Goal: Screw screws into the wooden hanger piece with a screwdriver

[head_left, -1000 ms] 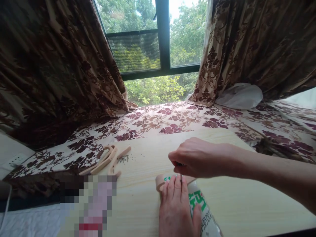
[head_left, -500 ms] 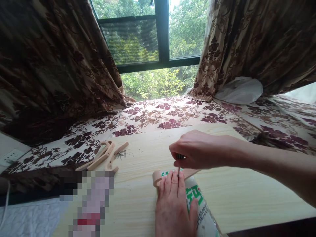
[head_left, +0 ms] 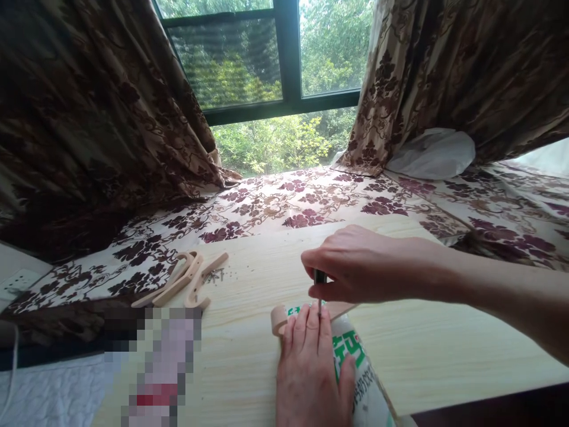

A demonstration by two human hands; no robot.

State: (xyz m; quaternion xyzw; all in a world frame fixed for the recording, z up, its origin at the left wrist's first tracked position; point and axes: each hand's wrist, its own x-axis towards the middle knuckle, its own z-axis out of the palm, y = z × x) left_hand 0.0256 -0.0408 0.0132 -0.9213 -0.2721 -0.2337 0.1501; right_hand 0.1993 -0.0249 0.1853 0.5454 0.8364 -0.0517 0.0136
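Note:
My right hand (head_left: 340,267) is closed round the dark handle of a screwdriver (head_left: 319,277), whose thin shaft points straight down. The tip meets a curved wooden piece (head_left: 279,320) by the fingertips of my left hand (head_left: 306,362). That hand lies flat, palm down, fingers stretched out over the piece and a white packet with green print (head_left: 349,350). Part of the wooden piece shows to the right of the shaft; its middle is hidden under my fingers. The screw, if any, is too small to tell.
Several curved wooden pieces (head_left: 180,284) lie at the left of the pale wooden board (head_left: 240,356), beside a small heap of screws (head_left: 216,276). Behind the board are a flowered cloth (head_left: 284,198), a white plastic bag (head_left: 433,155), curtains and a window.
The whole view has shifted slightly. My right hand has turned a little round the screwdriver, and more of the handle shows. My left hand stays on the wooden piece.

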